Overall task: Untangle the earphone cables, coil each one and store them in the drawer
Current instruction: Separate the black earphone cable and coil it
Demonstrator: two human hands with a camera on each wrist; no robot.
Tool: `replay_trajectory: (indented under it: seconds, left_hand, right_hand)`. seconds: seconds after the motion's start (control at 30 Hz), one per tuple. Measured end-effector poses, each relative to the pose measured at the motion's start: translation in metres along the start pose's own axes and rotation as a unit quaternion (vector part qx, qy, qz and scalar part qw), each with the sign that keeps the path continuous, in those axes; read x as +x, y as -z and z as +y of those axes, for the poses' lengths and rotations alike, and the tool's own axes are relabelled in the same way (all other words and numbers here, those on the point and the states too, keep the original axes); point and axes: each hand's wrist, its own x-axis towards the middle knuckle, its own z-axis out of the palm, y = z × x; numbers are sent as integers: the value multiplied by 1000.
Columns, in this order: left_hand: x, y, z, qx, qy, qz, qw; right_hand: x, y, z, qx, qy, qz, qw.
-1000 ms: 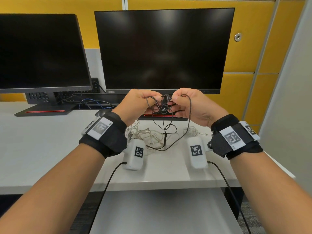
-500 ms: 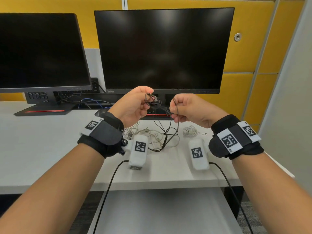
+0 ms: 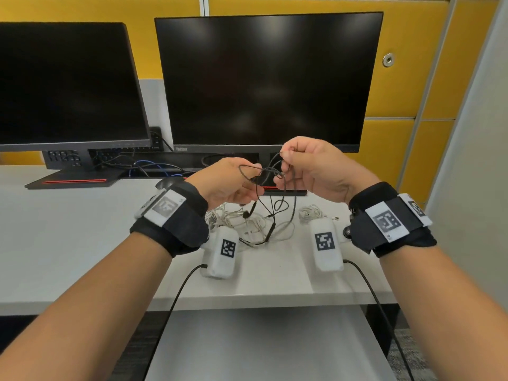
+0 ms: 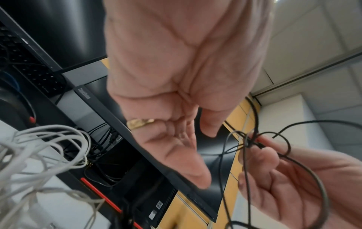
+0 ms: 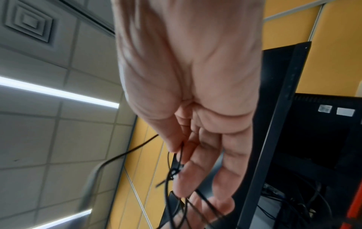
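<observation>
A tangled black earphone cable [image 3: 270, 173] hangs between my two hands in front of the middle monitor, its lower end trailing onto the desk. My right hand [image 3: 308, 169] pinches a strand near the knot [image 5: 174, 172] between thumb and fingers [image 5: 195, 147]. In the left wrist view my left hand [image 4: 176, 139] shows a bare palm with relaxed fingers, just left of the knot [image 4: 252, 142]; a cable loop lies by its fingertips [image 3: 247, 185]. A pile of white earphone cables [image 3: 233, 218] rests on the desk under the hands. A small white coil [image 3: 310, 213] lies to its right.
Two dark monitors [image 3: 269, 78] [image 3: 66, 83] stand at the back of the white desk [image 3: 55, 243], with cables behind their stands. White tagged pods [image 3: 222, 251] [image 3: 325, 246] with black leads hang below my wrists. A grey flat surface [image 3: 261, 347] lies below the desk's front edge.
My left hand has dropped a little, and its fingers have opened off the tangle. My right hand has lifted a strand upward, opening the black loops wider.
</observation>
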Motion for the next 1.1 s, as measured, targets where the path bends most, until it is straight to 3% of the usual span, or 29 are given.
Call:
replay_trajectory:
  seconds: [0.13,0.3,0.43,0.7,0.9,1.1]
  left_hand:
    - [-4,-1,3,20,8,-18,1000]
    - [-10,0,-3,12,-44,-125,991]
    - [-9,-4,-3,6,-90,-61,994]
    - [-8,-5,-3,33,-104,-48,993]
    - [-10,-3,-5,0,-104,-62,993]
    - [-4,-2,-6,83,-164,8,983]
  right_hand:
    - [3,0,-4,13,1,44,999]
    - [4,0,-6,8,0,82,997]
    - [4,-1,-5,-16,-4,96,995]
    - [1,-2,-10,-39,-10,62,997]
    - [1,-3,-14,-6,14,136,991]
    - [4,-2,-13,30,23,169,985]
